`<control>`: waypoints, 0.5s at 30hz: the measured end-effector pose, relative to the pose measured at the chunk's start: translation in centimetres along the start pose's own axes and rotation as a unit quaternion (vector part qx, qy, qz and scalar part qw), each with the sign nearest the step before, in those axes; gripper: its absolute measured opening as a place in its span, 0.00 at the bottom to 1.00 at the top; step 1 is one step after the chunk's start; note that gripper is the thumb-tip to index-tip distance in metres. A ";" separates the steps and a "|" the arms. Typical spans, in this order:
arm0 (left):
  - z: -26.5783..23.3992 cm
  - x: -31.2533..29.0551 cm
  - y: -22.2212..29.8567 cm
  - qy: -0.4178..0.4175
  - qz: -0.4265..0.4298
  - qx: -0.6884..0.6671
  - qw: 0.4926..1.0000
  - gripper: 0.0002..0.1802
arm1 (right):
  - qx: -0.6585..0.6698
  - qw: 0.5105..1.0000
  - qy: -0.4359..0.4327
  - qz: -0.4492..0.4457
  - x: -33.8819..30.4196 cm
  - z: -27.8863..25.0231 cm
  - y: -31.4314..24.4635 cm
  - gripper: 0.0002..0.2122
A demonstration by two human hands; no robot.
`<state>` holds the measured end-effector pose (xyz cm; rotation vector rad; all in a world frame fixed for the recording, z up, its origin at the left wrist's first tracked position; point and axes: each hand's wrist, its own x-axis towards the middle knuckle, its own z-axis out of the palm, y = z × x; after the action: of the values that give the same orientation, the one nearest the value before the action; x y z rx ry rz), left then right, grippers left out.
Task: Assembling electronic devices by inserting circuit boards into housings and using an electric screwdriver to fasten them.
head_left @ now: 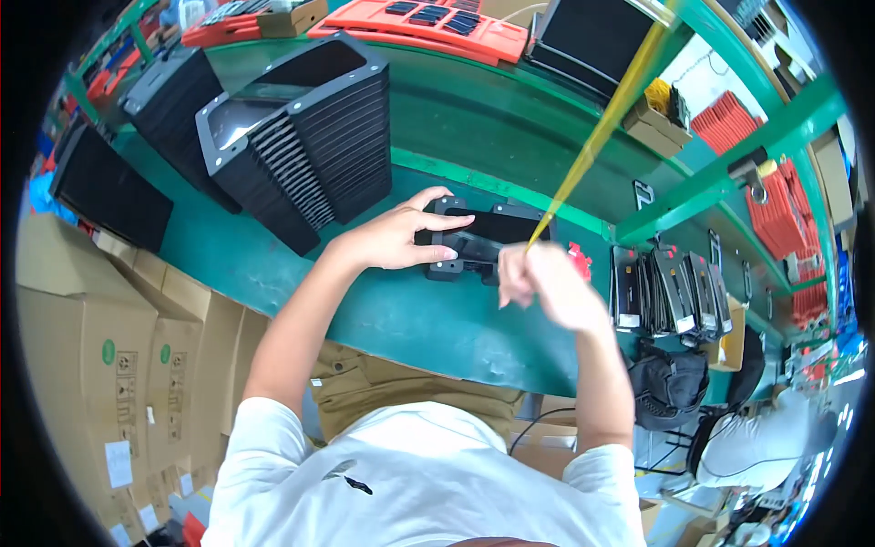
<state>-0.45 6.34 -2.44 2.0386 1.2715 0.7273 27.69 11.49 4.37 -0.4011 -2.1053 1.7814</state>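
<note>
I note a flat black plastic frame [474,242], matte and rectangular with small square lugs at its corners, lying on the green bench top [428,319] straight ahead of the body. The left hand [392,239] rests on its left end, fingers spread and extended flat across the top edge, thumb on the near side. The right hand [547,284] hovers over the frame's right end, fingers curled tight around the lower end of a thin translucent yellow strip [602,128], which runs up and to the right toward the upper shelf. The frame's long axis runs left to right, parallel to the bench edge (its right end is partly hidden by the right hand). Behind the left hand stand two tall stacks of black trays [310,137], ribbed along their sides, slightly leaning. Orange trays [428,32] lie further back. To the right, a row of black holders [674,292] stands upright. Cardboard boxes [91,346] sit at left below the bench.
</note>
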 end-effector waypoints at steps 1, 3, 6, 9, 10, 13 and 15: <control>0.0 0.0 0.1 -0.009 -0.012 0.005 1.000 0.33 | -0.034 0.999 0.006 0.000 -0.7 1.1 1.5 0.22; 0.3 -0.1 0.2 -0.007 -0.015 0.003 1.000 0.34 | -0.148 0.985 0.069 -0.060 -1.3 3.1 3.5 0.17; 0.1 -0.7 0.5 -0.011 -0.026 0.016 0.999 0.37 | -0.295 0.940 0.104 -0.135 -1.4 5.6 5.1 0.11; 0.1 -1.3 1.7 0.020 0.015 0.058 0.998 0.44 | -0.375 0.913 0.048 -0.155 -1.8 6.5 5.5 0.08; 0.2 -1.3 1.7 0.022 0.014 0.059 0.998 0.44 | -0.377 0.912 0.038 -0.154 -2.0 6.6 5.5 0.08; 0.8 -1.2 1.2 0.042 0.021 0.063 0.997 0.48 | -0.381 0.912 0.017 -0.152 -2.3 6.1 5.5 0.09; 1.0 -1.0 1.1 0.051 0.025 0.071 0.996 0.48 | -0.410 0.899 0.025 -0.153 -2.1 5.1 6.5 0.09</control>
<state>0.51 4.80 -2.36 2.1782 1.3691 0.7937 27.25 7.13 -2.93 -0.2802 -2.6160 0.6382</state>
